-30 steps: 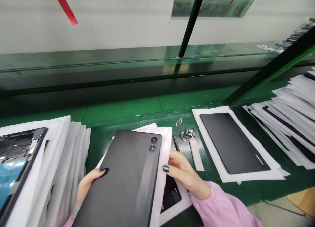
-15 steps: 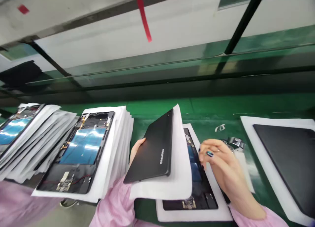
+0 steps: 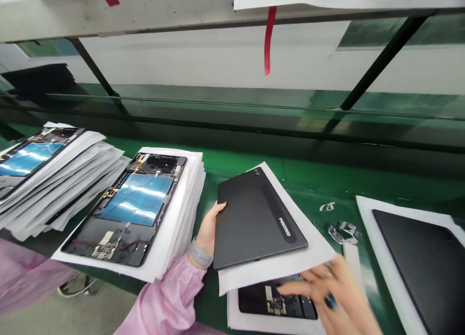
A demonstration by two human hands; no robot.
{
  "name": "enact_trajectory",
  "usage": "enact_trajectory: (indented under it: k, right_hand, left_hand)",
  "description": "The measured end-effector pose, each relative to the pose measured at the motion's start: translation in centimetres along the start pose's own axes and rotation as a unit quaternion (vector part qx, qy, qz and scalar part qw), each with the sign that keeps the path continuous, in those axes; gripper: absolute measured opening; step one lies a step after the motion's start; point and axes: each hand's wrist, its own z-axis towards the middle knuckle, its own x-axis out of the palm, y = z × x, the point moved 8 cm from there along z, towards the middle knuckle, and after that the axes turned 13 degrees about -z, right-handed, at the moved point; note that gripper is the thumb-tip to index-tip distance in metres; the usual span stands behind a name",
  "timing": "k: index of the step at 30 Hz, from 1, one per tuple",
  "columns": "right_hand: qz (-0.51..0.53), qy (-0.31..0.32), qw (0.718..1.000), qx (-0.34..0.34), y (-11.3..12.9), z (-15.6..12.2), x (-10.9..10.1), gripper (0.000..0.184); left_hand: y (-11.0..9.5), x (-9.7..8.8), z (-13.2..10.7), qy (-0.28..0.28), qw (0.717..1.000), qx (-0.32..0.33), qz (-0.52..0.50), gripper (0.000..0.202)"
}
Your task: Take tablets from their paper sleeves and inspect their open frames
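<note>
A dark grey tablet point(image 3: 256, 218) with a printed logo lies tilted on a white foam sheet point(image 3: 312, 240). My left hand point(image 3: 209, 228) grips the tablet's left edge, and a grey band circles that wrist. My right hand point(image 3: 329, 296), blurred and with fingers spread, is at the sheet's lower corner. It hangs over an opened tablet's black circuit section point(image 3: 278, 300) on another white sheet. The sheet and tablet above hide the rest of that opened unit.
Two stacks of white sheets with opened tablets showing blue panels point(image 3: 136, 199) stand to the left on the green bench point(image 3: 232, 167). To the right lie a finished dark tablet on white foam point(image 3: 414, 272), a metal ring-shaped tool point(image 3: 343, 232) and a white strip point(image 3: 354, 262).
The dark tablet has swung down from a steep tilt to lie nearly flat on its sheet. My right hand has moved down and right, and the view has turned left.
</note>
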Motion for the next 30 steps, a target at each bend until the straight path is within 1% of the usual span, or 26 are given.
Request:
enact_trajectory:
  k: [2,3,4,5,7,8,9,10,11,13,15,16,18,20,22,24,27,30]
  right_hand:
    - [0.049,-0.029,0.997,0.048,0.1,0.1,1.4,0.039]
    - [0.064,-0.048,0.995,0.053,0.2,0.2,1.5,0.038]
    - [0.075,-0.075,0.993,0.045,0.3,0.4,1.0,0.038]
    - [0.080,-0.107,0.990,0.032,0.4,0.6,0.2,0.038]
    - [0.081,-0.172,0.982,0.000,0.5,0.7,-2.1,0.039]
    - [0.083,-0.191,0.978,-0.013,0.6,0.6,-3.1,0.039]
    - [0.085,-0.196,0.977,-0.022,0.6,0.6,-3.6,0.038]
    - [0.083,-0.184,0.979,-0.027,0.7,0.5,-3.7,0.036]
    - [0.077,-0.159,0.984,-0.028,0.8,0.5,-3.4,0.033]
    - [0.051,-0.099,0.994,-0.020,1.0,0.4,-2.0,0.028]
    - [0.024,-0.058,0.998,-0.001,0.8,0.5,-0.9,0.025]
    - [0.020,-0.054,0.998,0.007,0.7,0.6,-0.9,0.025]
    - [0.032,-0.072,0.997,0.003,0.4,0.6,-1.6,0.027]
    - [0.047,-0.089,0.995,-0.016,0.3,0.7,-2.5,0.029]
    - [0.051,-0.090,0.994,-0.035,0.2,0.7,-2.7,0.029]
    - [0.058,-0.073,0.995,-0.028,-0.2,0.9,-2.0,0.029]
    - [0.090,-0.038,0.995,-0.002,-1.0,1.6,0.3,0.031]
    - [0.104,-0.009,0.994,0.009,-1.4,2.3,2.2,0.033]
  left_hand:
    - [0.0,0.0,0.1,0.007,1.000,0.014,-0.006,0.028]
    - [0.0,0.0,0.1,0.010,1.000,0.021,-0.009,0.027]
    - [0.0,0.0,0.1,0.014,0.999,0.027,-0.012,0.026]
    - [0.0,0.1,0.1,0.018,0.999,0.034,-0.014,0.025]
    - [-0.2,0.0,0.1,0.021,0.999,0.048,-0.016,0.025]
    - [-0.3,-0.1,0.0,0.020,0.998,0.054,-0.015,0.025]
    - [-0.4,-0.1,0.0,0.018,0.998,0.061,-0.015,0.026]
    - [-0.5,-0.2,-0.1,0.016,0.997,0.067,-0.016,0.026]
    - [-0.5,-0.2,-0.2,0.016,0.997,0.072,-0.020,0.027]
    - [-0.6,0.0,-0.5,0.022,0.996,0.079,-0.031,0.029]
    - [-0.7,0.2,-0.8,0.027,0.995,0.086,-0.042,0.032]
    - [-0.7,0.3,-0.9,0.028,0.995,0.087,-0.046,0.034]
    - [-0.6,0.4,-0.9,0.028,0.995,0.086,-0.050,0.035]
    - [-0.5,0.5,-0.7,0.033,0.994,0.084,-0.055,0.035]
    - [-0.5,0.5,-0.5,0.042,0.993,0.086,-0.062,0.033]
    - [-0.5,0.4,-0.3,0.057,0.992,0.089,-0.065,0.031]
    - [-0.3,0.3,-0.1,0.084,0.992,0.081,-0.053,0.029]
    - [0.1,0.3,0.0,0.110,0.991,0.069,-0.033,0.027]
